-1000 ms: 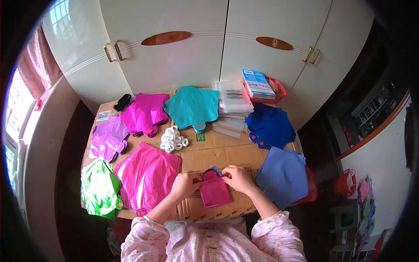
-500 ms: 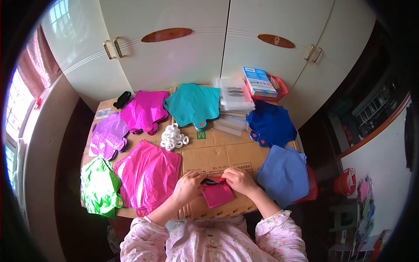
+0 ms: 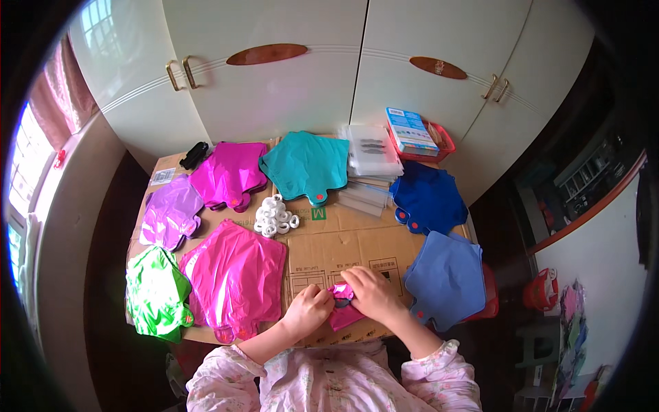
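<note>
Both hands meet at the near edge of the cardboard [image 3: 343, 240] that covers the table. The left hand [image 3: 307, 310] is curled, fingertips pinching the left edge of a small pink pouch [image 3: 343, 317]; the right hand [image 3: 371, 294] lies over its top, fingers bent and pressing down on it. The pouch is glossy magenta, folded or crumpled small — mostly hidden under the right hand, only its lower part and left edge showing. It rests on the cardboard, between a large pink bag [image 3: 237, 275] to the left and a light blue bag [image 3: 446, 278] to the right. Farther off lie white rings [image 3: 273, 216] in a heap, a teal bag [image 3: 305, 165] and a dark blue bag [image 3: 429, 199].
</note>
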`<move>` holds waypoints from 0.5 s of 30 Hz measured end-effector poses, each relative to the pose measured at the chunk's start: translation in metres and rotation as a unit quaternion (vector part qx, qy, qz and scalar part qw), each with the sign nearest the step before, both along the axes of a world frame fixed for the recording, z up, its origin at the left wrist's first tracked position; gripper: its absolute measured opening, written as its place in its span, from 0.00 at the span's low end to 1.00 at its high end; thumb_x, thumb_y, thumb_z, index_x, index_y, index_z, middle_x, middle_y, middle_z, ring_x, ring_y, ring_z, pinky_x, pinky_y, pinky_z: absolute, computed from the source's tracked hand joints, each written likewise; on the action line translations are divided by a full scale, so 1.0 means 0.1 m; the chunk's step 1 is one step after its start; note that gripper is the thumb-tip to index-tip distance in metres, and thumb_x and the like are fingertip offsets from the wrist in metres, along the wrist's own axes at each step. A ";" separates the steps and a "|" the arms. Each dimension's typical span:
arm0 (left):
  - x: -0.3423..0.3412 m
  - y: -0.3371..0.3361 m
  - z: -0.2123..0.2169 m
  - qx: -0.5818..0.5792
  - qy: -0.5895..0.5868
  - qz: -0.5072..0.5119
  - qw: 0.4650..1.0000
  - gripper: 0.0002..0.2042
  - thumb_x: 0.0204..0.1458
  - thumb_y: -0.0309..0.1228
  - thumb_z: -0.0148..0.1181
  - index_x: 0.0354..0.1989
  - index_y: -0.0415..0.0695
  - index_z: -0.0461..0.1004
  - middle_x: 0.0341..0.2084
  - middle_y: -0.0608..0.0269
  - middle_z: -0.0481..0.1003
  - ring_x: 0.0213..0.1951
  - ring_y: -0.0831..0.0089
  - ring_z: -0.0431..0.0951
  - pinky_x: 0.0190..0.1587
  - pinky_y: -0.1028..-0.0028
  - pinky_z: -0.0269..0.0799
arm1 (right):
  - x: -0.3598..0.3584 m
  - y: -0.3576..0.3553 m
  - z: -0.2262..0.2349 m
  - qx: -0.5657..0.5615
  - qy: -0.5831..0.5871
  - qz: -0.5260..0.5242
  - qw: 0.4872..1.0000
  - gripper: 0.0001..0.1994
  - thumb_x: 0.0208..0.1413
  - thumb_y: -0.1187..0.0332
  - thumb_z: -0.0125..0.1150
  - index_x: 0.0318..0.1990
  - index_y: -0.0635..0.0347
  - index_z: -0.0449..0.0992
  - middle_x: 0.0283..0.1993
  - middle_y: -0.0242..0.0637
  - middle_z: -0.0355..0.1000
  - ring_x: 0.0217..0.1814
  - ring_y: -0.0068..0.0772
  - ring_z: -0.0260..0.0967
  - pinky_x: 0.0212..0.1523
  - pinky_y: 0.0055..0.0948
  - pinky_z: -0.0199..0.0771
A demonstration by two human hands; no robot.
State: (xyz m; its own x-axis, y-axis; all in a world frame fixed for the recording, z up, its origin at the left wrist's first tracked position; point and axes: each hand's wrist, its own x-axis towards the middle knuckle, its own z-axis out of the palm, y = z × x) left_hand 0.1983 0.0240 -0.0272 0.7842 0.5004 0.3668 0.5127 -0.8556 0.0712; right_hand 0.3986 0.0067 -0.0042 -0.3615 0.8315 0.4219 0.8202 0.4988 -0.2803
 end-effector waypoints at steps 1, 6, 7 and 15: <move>0.00 -0.01 -0.01 0.002 0.001 0.000 1.000 0.06 0.39 0.29 0.55 0.26 0.43 0.73 0.27 0.64 0.68 0.31 0.69 0.70 0.35 0.73 0.73 | -0.03 -0.04 0.00 -0.012 -0.039 0.003 0.999 0.15 0.45 0.75 0.58 0.44 0.64 0.74 0.48 0.39 0.71 0.55 0.38 0.67 0.55 0.34 0.68; -0.01 0.00 -0.03 0.003 -0.016 0.001 1.000 0.07 0.38 0.29 0.55 0.27 0.43 0.74 0.27 0.65 0.68 0.31 0.70 0.70 0.34 0.73 0.73 | -0.08 -0.16 -0.20 0.079 -0.055 -0.007 0.995 0.13 0.50 0.72 0.55 0.43 0.62 0.76 0.46 0.38 0.72 0.53 0.35 0.69 0.55 0.34 0.69; -0.02 0.00 -0.02 0.002 -0.007 -0.002 1.000 0.07 0.38 0.30 0.55 0.27 0.43 0.74 0.27 0.65 0.68 0.31 0.70 0.70 0.34 0.73 0.73 | -0.07 -0.17 -0.23 0.090 -0.052 -0.011 0.995 0.12 0.50 0.72 0.56 0.42 0.62 0.77 0.45 0.37 0.73 0.52 0.34 0.69 0.55 0.35 0.70; -0.08 -0.02 -0.03 0.047 -0.014 -0.033 0.998 0.12 0.38 0.30 0.55 0.33 0.40 0.75 0.27 0.66 0.68 0.32 0.72 0.70 0.34 0.75 0.72 | -0.06 -0.16 -0.34 0.127 -0.036 -0.004 0.991 0.09 0.47 0.71 0.58 0.36 0.62 0.78 0.38 0.37 0.76 0.43 0.33 0.73 0.52 0.36 0.73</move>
